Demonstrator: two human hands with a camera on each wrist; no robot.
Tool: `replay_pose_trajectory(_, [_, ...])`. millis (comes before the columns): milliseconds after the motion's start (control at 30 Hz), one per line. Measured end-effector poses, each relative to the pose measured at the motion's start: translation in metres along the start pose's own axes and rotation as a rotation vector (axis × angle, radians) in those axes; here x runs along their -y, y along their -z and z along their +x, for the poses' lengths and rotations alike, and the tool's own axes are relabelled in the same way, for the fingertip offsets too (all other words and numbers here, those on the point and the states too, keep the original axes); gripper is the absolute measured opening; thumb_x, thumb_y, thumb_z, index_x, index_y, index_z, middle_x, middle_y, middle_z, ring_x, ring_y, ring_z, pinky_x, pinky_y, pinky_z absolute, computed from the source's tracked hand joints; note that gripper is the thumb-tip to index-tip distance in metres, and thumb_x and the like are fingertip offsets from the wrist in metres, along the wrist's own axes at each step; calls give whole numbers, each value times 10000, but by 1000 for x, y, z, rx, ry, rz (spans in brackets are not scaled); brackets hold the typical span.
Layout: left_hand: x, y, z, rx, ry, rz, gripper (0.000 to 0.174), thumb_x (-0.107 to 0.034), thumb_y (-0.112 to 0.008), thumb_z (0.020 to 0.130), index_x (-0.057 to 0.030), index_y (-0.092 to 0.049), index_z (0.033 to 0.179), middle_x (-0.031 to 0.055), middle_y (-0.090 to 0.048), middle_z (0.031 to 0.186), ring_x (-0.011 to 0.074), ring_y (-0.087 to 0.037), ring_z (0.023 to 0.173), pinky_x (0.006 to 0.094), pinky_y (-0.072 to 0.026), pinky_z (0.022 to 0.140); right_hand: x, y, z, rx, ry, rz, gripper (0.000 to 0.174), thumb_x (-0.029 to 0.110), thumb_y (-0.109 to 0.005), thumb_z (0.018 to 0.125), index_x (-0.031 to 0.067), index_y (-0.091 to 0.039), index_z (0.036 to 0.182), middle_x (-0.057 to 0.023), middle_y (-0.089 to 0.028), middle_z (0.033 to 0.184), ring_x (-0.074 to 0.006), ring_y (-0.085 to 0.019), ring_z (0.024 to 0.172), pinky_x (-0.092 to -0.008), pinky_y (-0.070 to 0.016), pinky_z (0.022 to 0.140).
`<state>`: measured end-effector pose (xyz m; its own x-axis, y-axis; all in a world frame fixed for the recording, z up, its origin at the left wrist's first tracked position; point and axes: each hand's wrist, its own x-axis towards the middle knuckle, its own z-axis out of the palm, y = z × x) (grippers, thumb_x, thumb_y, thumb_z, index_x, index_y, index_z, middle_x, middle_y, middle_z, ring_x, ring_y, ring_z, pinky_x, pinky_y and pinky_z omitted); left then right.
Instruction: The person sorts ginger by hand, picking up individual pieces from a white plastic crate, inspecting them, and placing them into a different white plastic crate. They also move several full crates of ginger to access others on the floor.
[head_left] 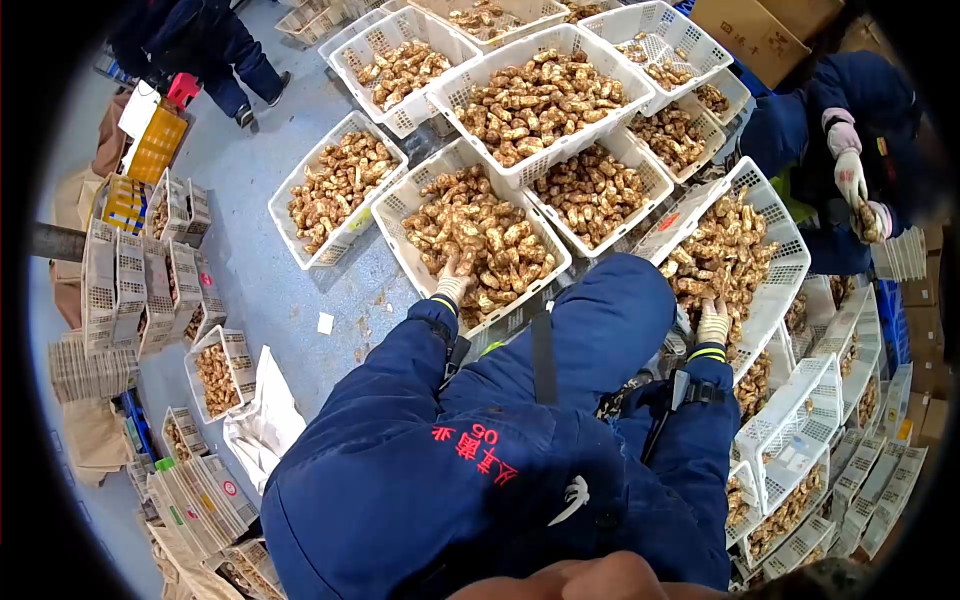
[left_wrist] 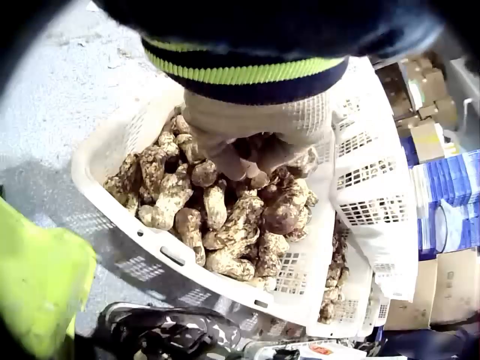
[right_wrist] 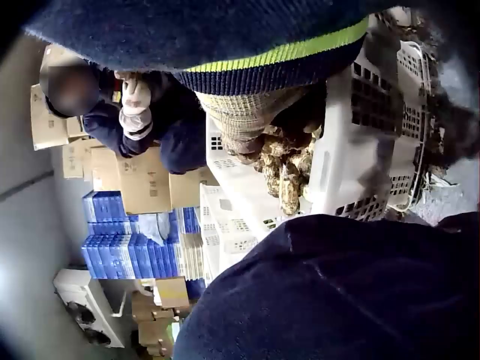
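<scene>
My left hand (head_left: pixel 453 283), in a pale knit glove, reaches into a white plastic basket (head_left: pixel 395 215) heaped with brown, soil-marked mushrooms (head_left: pixel 490 235). The left wrist view shows its thumb and fingers curled in on a mushroom (left_wrist: pixel 259 180) amid the pile. My right hand (head_left: pixel 713 325), also gloved, is at the mushrooms (head_left: pixel 735 250) in another white basket (head_left: pixel 790 240) on my right. In the right wrist view, its fingers (right_wrist: pixel 244 144) point down beside several mushrooms (right_wrist: pixel 289 176); I cannot tell whether they grip one.
More filled white baskets (head_left: pixel 545 100) stand ahead, partly overlapping. Filled and stacked baskets (head_left: pixel 790 450) line my right side. A gloved person (head_left: pixel 850 170) is at the right; another person (head_left: pixel 215 45) stands at the far left. A white sack (head_left: pixel 265 420) lies on the blue-grey floor.
</scene>
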<state>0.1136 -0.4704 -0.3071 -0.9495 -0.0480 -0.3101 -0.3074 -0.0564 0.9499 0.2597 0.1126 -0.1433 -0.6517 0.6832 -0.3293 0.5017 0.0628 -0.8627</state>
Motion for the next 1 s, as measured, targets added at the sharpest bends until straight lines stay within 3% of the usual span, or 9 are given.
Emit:
replay_pose_trajectory(167, [42, 6, 31, -38, 171, 794, 784, -87, -718, 720, -47, -352, 1412, 200, -536, 1277, 311, -514, 1181, 324, -416, 984, 5, 4, -3, -64, 109, -98, 616, 371, -572, 895, -74, -448, 1302, -204, -582, 1187, -268, -555, 1052, -351, -427, 908])
replay_pose_trajectory(200, [-51, -11, -21, -110, 254, 758, 745, -147, -721, 726, -46, -381, 1381, 215, -540, 1266, 311, -510, 1187, 322, -419, 986, -23, 7, 16, -58, 140, -133, 643, 389, -578, 888, -78, -440, 1308, -207, -578, 1199, -272, -555, 1069, -354, -428, 913])
replay_pose_trajectory(267, [-97, -33, -40, -199, 140, 949, 667, -125, -686, 745, -42, -408, 1346, 221, -530, 1267, 340, -496, 1184, 350, -402, 1008, -24, -1, 7, -103, 207, -282, 558, 365, -566, 913, -60, -486, 1266, -215, -591, 1171, -290, -558, 1025, -359, -424, 897])
replay_pose_trajectory(300, [-85, -37, -39, -323, -175, 971, 682, -71, -640, 713, -74, -416, 1357, 233, -522, 1268, 364, -499, 1175, 365, -408, 998, -8, -1, -5, -98, 194, -237, 558, 370, -570, 912, -59, -492, 1259, -218, -593, 1170, -300, -559, 1031, -362, -424, 899])
replay_pose_trajectory(567, [-140, -136, -34, 460, -728, 1560, 454, -164, -618, 771, -137, -534, 1217, 116, -490, 1316, 325, -416, 1266, 475, -307, 1062, 11, -2, -27, -126, 241, -295, 473, 343, -583, 897, -34, -548, 1181, -233, -588, 1173, -352, -540, 1079, -381, -395, 928])
replay_pose_trajectory(600, [-132, -145, -28, 527, -759, 1639, 420, -161, -584, 803, -145, -539, 1220, 99, -484, 1328, 312, -408, 1277, 481, -290, 1070, 10, 2, -25, -105, 273, -408, 662, 429, -591, 880, -83, -468, 1280, -235, -549, 1225, -309, -532, 1109, -365, -403, 959])
replay_pose_trajectory(733, [-111, -156, 1, 609, -679, 1786, 320, -218, -533, 843, -159, -634, 1141, 79, -556, 1244, 284, -405, 1282, 508, -222, 1093, 1, -3, -27, -131, 161, -95, 677, 429, -651, 850, -87, -491, 1258, -183, -549, 1203, -261, -522, 1058, -338, -406, 926])
replay_pose_trajectory(967, [-137, -107, 37, 699, -623, 1929, 280, -218, -630, 779, -191, -675, 1054, 55, -575, 1174, 272, -393, 1284, 569, -271, 1041, 6, 0, -26, -87, 58, -125, 640, 328, -651, 876, -67, -426, 1326, -163, -535, 1242, -228, -525, 1087, -313, -414, 937])
replay_pose_trajectory(1000, [-198, -119, 21, 787, -435, 2008, 330, -186, -605, 803, -199, -641, 1130, 63, -570, 1199, 282, -386, 1299, 586, -244, 1063, -2, 2, -21, -85, 56, -127, 632, 328, -651, 877, -67, -435, 1319, -150, -545, 1219, -218, -530, 1066, -308, -419, 924])
